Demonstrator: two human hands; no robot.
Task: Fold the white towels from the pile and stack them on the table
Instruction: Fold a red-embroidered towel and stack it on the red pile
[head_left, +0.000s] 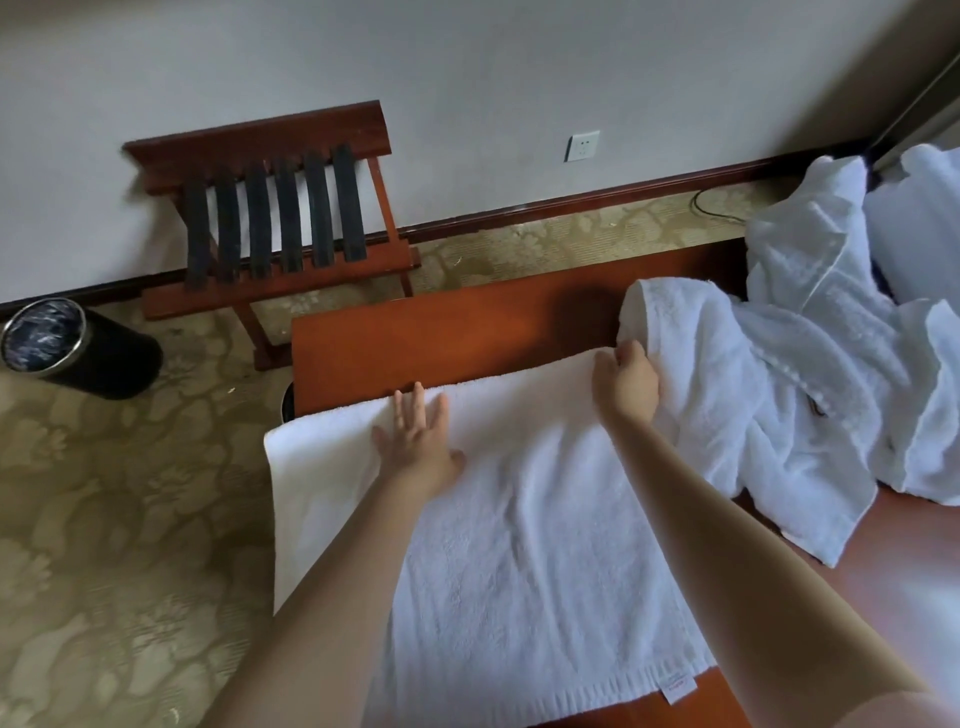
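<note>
A white towel (524, 561) lies spread over the reddish wooden table (441, 343), and its left end hangs over the table's left edge. My left hand (418, 436) presses flat on the towel near its far left part, fingers straight. At the towel's far right corner, my right hand (626, 382) has its fingers curled round the towel's edge. A pile of white towels and robes (810, 374) lies heaped on the right side of the table, touching the spread towel.
A wooden luggage rack (280, 213) with black straps stands against the wall beyond the table. A black waste bin (78, 345) stands on the patterned carpet (119, 519) at the left. A wall socket (582, 145) and a cable are at the back.
</note>
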